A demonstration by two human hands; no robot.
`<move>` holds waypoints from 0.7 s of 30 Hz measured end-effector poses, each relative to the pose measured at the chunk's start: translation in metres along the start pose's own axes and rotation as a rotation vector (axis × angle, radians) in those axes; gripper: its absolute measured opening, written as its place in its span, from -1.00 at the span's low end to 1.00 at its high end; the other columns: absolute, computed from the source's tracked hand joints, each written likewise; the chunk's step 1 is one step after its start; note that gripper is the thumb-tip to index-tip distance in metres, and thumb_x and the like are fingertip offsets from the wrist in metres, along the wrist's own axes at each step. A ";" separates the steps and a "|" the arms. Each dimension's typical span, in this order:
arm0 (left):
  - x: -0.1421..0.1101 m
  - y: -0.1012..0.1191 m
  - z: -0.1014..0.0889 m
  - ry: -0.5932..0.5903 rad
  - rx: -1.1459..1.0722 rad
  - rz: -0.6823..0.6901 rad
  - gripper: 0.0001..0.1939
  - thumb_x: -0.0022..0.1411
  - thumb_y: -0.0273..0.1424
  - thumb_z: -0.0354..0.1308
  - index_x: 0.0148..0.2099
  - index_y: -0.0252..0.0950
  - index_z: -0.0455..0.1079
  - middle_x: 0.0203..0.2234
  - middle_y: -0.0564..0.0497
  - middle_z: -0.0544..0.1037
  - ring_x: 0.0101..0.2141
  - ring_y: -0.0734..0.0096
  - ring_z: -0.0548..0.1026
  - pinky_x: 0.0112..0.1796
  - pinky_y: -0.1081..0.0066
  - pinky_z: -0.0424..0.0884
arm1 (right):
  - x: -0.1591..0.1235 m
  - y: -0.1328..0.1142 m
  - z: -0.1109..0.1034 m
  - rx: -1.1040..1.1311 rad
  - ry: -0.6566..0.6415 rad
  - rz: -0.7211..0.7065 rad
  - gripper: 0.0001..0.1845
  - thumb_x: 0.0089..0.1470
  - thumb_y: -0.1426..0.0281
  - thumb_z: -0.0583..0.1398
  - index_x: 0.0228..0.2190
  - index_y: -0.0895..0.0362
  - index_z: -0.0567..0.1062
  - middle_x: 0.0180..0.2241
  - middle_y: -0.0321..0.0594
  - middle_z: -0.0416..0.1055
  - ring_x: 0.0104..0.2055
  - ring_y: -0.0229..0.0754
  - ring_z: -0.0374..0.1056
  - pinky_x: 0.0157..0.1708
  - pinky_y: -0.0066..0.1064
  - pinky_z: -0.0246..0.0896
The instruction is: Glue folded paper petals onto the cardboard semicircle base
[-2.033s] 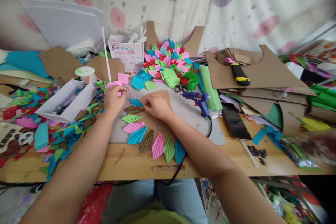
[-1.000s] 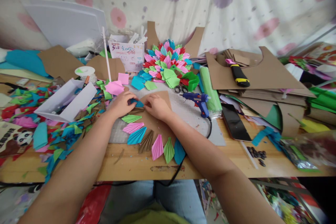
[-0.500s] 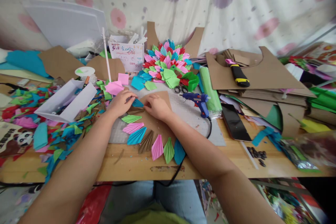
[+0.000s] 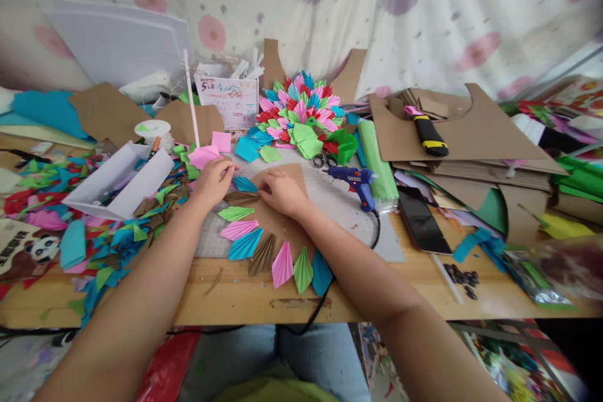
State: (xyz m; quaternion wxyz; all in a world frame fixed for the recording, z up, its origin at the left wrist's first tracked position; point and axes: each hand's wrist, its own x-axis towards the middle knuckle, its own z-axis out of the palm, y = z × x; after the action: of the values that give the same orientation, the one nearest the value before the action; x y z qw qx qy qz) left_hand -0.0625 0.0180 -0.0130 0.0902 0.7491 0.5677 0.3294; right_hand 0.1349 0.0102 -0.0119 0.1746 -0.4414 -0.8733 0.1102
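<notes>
The surface [image 4: 211,308] was made of light brown wood. A grey mat [image 4: 351,218] lay flat near the middle. On the left, lots of paper bits [image 4: 127,245] in blue, green, red, pink and brown made a messy heap. On the right, a black phone [image 4: 424,220] lay just beside the mat. A thin white stick [image 4: 447,279] lay near the phone's bottom end, and small black beads [image 4: 458,276] sat right beside the stick.

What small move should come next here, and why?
Perhaps lift the right hand off the ring's uppermost blue petal: its fingers are at the petal's inner tip, by the cardboard edge, while the left hand is apart from it.
</notes>
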 end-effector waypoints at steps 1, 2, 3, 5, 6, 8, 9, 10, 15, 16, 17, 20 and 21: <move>0.000 0.000 0.000 0.003 0.001 -0.002 -0.75 0.19 -0.37 -0.10 -0.30 -0.25 0.41 -0.31 -0.03 0.52 -0.20 0.29 0.42 -0.08 0.28 0.32 | 0.000 0.000 0.000 0.000 -0.001 0.001 -0.91 0.05 0.43 0.15 -0.38 0.17 0.47 -0.27 -0.13 0.40 -0.15 -0.16 0.27 -0.16 -0.40 0.12; 0.000 0.000 0.000 0.005 0.001 -0.003 -0.75 0.19 -0.37 -0.10 -0.30 -0.26 0.41 -0.31 -0.03 0.52 -0.19 0.29 0.42 -0.08 0.28 0.32 | 0.000 0.000 0.000 -0.001 -0.001 0.001 -0.90 0.05 0.43 0.15 -0.37 0.17 0.47 -0.26 -0.13 0.40 -0.15 -0.16 0.27 -0.16 -0.40 0.12; 0.000 0.000 -0.001 0.009 0.001 -0.005 -0.74 0.19 -0.37 -0.10 -0.29 -0.26 0.41 -0.30 -0.04 0.52 -0.19 0.29 0.42 -0.08 0.28 0.32 | 0.000 0.000 0.000 -0.002 0.001 0.000 -0.90 0.05 0.42 0.15 -0.37 0.17 0.47 -0.26 -0.13 0.40 -0.15 -0.16 0.27 -0.16 -0.40 0.12; 0.000 -0.001 -0.002 0.017 -0.004 -0.008 -0.74 0.19 -0.36 -0.10 -0.29 -0.27 0.41 -0.27 -0.05 0.52 -0.17 0.28 0.42 -0.08 0.28 0.32 | 0.000 0.001 0.000 -0.004 0.005 -0.007 -0.89 0.05 0.41 0.16 -0.37 0.17 0.47 -0.27 -0.14 0.40 -0.16 -0.16 0.27 -0.16 -0.40 0.12; 0.000 -0.002 -0.002 0.023 -0.007 -0.012 -0.74 0.19 -0.36 -0.10 -0.28 -0.27 0.41 -0.26 -0.05 0.52 -0.16 0.28 0.42 -0.07 0.28 0.32 | 0.000 0.002 -0.001 -0.003 0.006 -0.010 -0.89 0.05 0.40 0.16 -0.37 0.17 0.47 -0.27 -0.14 0.40 -0.16 -0.16 0.27 -0.17 -0.40 0.12; 0.000 -0.004 -0.003 0.040 -0.013 -0.021 -0.75 0.19 -0.36 -0.10 -0.28 -0.27 0.41 -0.26 -0.05 0.53 -0.15 0.29 0.42 -0.07 0.28 0.32 | -0.001 0.003 -0.002 0.003 0.003 -0.012 -0.88 0.04 0.40 0.16 -0.37 0.18 0.48 -0.27 -0.14 0.41 -0.16 -0.17 0.27 -0.17 -0.40 0.12; 0.001 -0.005 -0.004 0.049 -0.015 -0.025 -0.75 0.19 -0.36 -0.10 -0.28 -0.27 0.41 -0.26 -0.04 0.53 -0.15 0.29 0.42 -0.06 0.29 0.32 | -0.001 0.004 -0.002 0.006 0.002 -0.010 -0.88 0.04 0.40 0.16 -0.37 0.18 0.48 -0.27 -0.14 0.41 -0.16 -0.16 0.27 -0.17 -0.40 0.12; 0.001 -0.006 -0.005 0.057 -0.018 -0.028 -0.75 0.19 -0.37 -0.10 -0.28 -0.27 0.40 -0.27 -0.04 0.53 -0.16 0.29 0.43 -0.06 0.28 0.32 | -0.001 0.005 -0.003 0.007 0.005 -0.005 -0.88 0.04 0.40 0.15 -0.37 0.18 0.48 -0.28 -0.14 0.41 -0.15 -0.16 0.27 -0.16 -0.40 0.12; 0.001 -0.006 -0.006 0.002 -0.058 0.030 -0.76 0.17 -0.27 -0.03 -0.30 -0.27 0.40 -0.27 -0.04 0.52 -0.17 0.29 0.43 -0.07 0.29 0.32 | -0.002 0.011 -0.011 -0.003 0.031 0.037 -0.86 0.04 0.43 0.12 -0.37 0.18 0.49 -0.30 -0.14 0.41 -0.17 -0.15 0.27 -0.14 -0.38 0.11; 0.001 -0.005 -0.006 -0.023 -0.070 0.048 -0.75 0.17 -0.25 -0.03 -0.30 -0.27 0.40 -0.27 -0.05 0.52 -0.17 0.29 0.43 -0.07 0.29 0.32 | -0.002 0.012 -0.013 -0.014 0.034 0.048 -0.85 0.05 0.44 0.11 -0.37 0.18 0.49 -0.30 -0.13 0.41 -0.18 -0.14 0.27 -0.14 -0.37 0.11; 0.001 -0.004 -0.006 -0.046 -0.083 0.060 -0.73 0.19 -0.24 -0.05 -0.29 -0.27 0.40 -0.27 -0.06 0.51 -0.17 0.30 0.43 -0.07 0.29 0.32 | -0.002 0.013 -0.016 -0.027 0.034 0.060 -0.84 0.06 0.45 0.10 -0.37 0.19 0.49 -0.30 -0.12 0.41 -0.18 -0.13 0.27 -0.14 -0.36 0.11; 0.001 -0.003 -0.005 -0.079 -0.113 0.053 -0.67 0.22 -0.22 -0.12 -0.25 -0.28 0.40 -0.26 -0.07 0.50 -0.15 0.30 0.42 -0.07 0.28 0.32 | -0.003 0.017 -0.023 -0.056 0.022 0.118 -0.80 0.08 0.46 0.07 -0.36 0.20 0.50 -0.29 -0.08 0.42 -0.17 -0.12 0.28 -0.13 -0.35 0.11; 0.001 -0.003 -0.004 -0.082 -0.119 0.045 -0.66 0.23 -0.22 -0.14 -0.23 -0.28 0.39 -0.25 -0.07 0.50 -0.15 0.30 0.42 -0.06 0.27 0.32 | -0.004 0.018 -0.026 -0.063 0.014 0.142 -0.79 0.09 0.46 0.07 -0.35 0.21 0.50 -0.28 -0.07 0.42 -0.17 -0.11 0.28 -0.14 -0.35 0.11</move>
State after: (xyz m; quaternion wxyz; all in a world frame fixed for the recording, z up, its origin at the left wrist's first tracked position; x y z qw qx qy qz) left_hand -0.0677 0.0194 -0.0108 0.1503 0.7677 0.5261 0.3334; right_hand 0.1606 0.0189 0.0048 0.1583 -0.5084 -0.8415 0.0917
